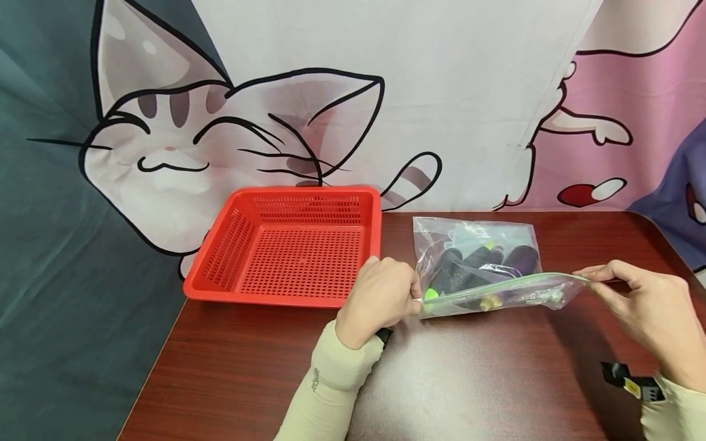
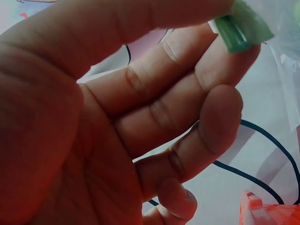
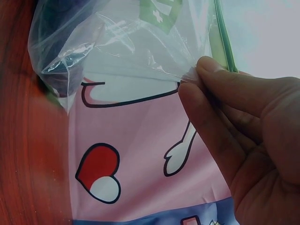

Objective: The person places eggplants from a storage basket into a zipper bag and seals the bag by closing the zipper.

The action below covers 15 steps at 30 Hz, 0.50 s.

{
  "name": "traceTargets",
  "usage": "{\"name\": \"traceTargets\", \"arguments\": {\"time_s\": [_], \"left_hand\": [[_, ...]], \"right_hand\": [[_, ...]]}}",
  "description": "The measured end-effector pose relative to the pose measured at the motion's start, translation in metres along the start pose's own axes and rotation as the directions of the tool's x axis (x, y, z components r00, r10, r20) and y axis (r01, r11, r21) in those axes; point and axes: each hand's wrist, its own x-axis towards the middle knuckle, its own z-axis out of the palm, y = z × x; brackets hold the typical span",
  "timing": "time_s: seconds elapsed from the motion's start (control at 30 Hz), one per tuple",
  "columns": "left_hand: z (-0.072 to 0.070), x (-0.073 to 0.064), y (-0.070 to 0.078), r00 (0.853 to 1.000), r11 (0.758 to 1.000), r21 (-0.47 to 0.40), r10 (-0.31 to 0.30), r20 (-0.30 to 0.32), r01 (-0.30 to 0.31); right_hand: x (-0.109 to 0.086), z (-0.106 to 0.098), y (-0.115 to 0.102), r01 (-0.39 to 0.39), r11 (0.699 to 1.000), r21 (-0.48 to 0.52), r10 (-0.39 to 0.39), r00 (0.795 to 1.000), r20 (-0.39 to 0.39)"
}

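A clear zip bag [image 1: 441,236] lies on the table with several dark purple eggplants [image 1: 521,260] inside. Its green zip strip [image 1: 507,285] faces the person and is stretched between both hands. At the strip's left end, the left hand [image 1: 380,297] pinches the corner between thumb and fingers; the left wrist view shows the green strip end [image 2: 234,40] at the fingertips. My right hand [image 1: 648,300] pinches the opposite corner, slightly raised from the table. In the right wrist view, thumb and index finger hold the clear plastic [image 3: 154,56] beside the green strip.
To the left of the bag stands a red perforated plastic basket [image 1: 281,301], close to the left hand. Under everything is a dark reddish-brown wooden table [image 1: 248,367]. A cloth with a printed cartoon cat [image 1: 165,147] hangs behind the table's far edge.
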Motion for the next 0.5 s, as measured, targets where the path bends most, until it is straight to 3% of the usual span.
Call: {"name": "traceTargets", "arguments": {"time_s": [0.27, 0.5], "left_hand": [[-0.0015, -0.002, -0.0012, 1.0, 1.0, 0.002, 0.007, 0.005, -0.007], [0.0017, -0.002, 0.0042, 0.996, 1.0, -0.012, 0.011, 0.091, -0.01]], "right_hand": [[-0.0003, 0.0012, 0.0007, 0.003, 1.0, -0.003, -0.002, 1.0, 0.002], [-0.0032, 0.0003, 0.0032, 0.013, 0.999, -0.029, -0.011, 0.998, 0.057]]}}
